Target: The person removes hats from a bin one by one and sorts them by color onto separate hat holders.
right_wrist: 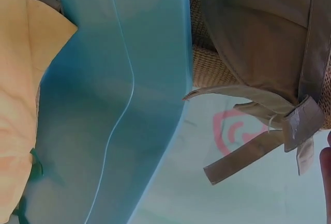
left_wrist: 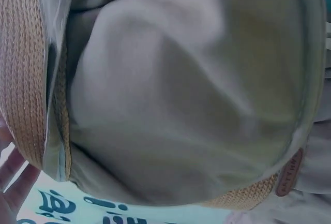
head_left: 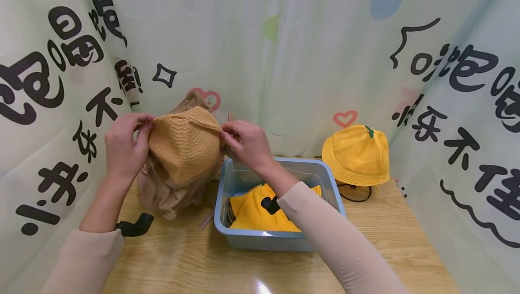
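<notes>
Both hands hold a tan woven hat (head_left: 187,142) raised above the table's left side. My left hand (head_left: 127,146) pinches its left edge between thumb and fingers, and my right hand (head_left: 248,144) pinches the opposite edge. Brown crumpled fabric (head_left: 172,197) hangs below the weave; whether it all belongs to this hat I cannot tell. In the left wrist view smooth cloth (left_wrist: 155,105) fills most of the picture, with a small brown label (left_wrist: 289,172) at its border. A knotted cloth strap (right_wrist: 302,123) shows in the right wrist view, near my right fingertips (right_wrist: 326,167).
A blue plastic bin (head_left: 266,242) stands in the middle with folded yellow cloth hats (head_left: 256,210) inside. Right of it, a yellow bucket hat (head_left: 355,156) with a green leaf sits near the printed curtain (head_left: 284,81). The wooden table (head_left: 183,258) lies beneath.
</notes>
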